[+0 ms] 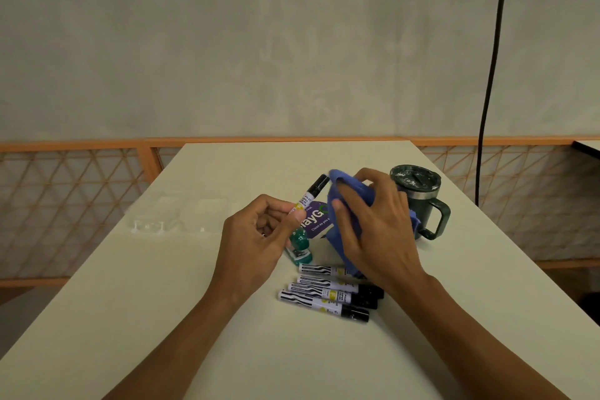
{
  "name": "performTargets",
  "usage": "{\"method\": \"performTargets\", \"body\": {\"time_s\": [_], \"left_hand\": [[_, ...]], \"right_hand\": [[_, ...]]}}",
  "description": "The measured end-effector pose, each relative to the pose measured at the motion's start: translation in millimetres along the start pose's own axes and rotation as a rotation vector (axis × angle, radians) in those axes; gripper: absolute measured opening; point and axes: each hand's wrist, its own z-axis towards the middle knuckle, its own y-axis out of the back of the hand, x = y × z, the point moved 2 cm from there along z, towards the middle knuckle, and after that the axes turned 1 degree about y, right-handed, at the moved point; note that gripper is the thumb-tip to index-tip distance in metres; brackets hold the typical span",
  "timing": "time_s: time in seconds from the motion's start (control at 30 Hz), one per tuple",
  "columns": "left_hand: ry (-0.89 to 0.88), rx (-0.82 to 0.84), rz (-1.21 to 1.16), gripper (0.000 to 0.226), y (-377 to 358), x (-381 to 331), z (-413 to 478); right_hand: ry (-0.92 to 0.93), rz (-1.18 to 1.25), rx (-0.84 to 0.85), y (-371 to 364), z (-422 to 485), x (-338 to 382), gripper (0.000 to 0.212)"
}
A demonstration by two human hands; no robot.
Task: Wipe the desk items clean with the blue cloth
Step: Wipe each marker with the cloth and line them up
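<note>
While the left hand (256, 237) pinched a PILOT marker (311, 195) above the desk (162, 302), the right hand (373, 230) gripped the blue cloth (344, 191) against its cap, half hiding a purple "Clean as you" card (316, 220); four markers (324, 295) lay nearby.

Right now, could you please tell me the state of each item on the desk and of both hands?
Left hand: pinches a white marker with black cap, raised and capped.
Right hand: grips the blue cloth at that marker's cap end.
Dark green handled mug: upright, lid on.
Four white markers: capped, lying side by side on the table.
Small green bottle: on the table, untouched.
Purple packet: flat, partly hidden.
</note>
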Motion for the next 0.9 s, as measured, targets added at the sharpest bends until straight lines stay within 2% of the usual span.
{"method": "performTargets", "body": {"time_s": [0.07,0.2,0.33,0.47,0.6,0.67,0.77,0.9], "left_hand": [[-0.005,0.020,0.001,0.020,-1.6,-0.5,-0.9],[0.012,0.008,-0.001,0.023,-3.5,-1.7,-1.0],[0.041,0.001,-0.012,0.023,-3.0,0.1,0.9],[0.032,-0.006,-0.030,0.020,-3.4,-1.7,1.0],[0.027,-0.012,-0.040,0.018,-0.8,-1.3,1.2],[0.016,-0.002,-0.037,0.018,-1.4,-1.3,0.3],[0.007,0.008,-0.032,0.019,-3.1,-2.8,-0.1],[0.003,0.006,-0.029,0.019,-2.7,-3.8,1.0]], "right_hand": [[-0.094,0.045,-0.027,-0.1,0.5,-5.6,0.030],[-0.133,0.052,-0.066,-3.1,-0.6,-13.8,0.029],[0.017,-0.025,-0.104,-5.3,-1.8,-1.4,0.033],[0.160,-0.093,-0.051,-10.5,-3.3,13.4,0.062],[0.209,-0.093,-0.017,-15.1,-7.1,19.6,0.067],[0.190,-0.086,-0.048,-14.4,-4.4,20.3,0.062],[0.132,-0.108,-0.073,-12.6,1.5,18.2,0.032],[0.024,-0.076,-0.143,-11.2,5.6,13.5,0.028]]}}
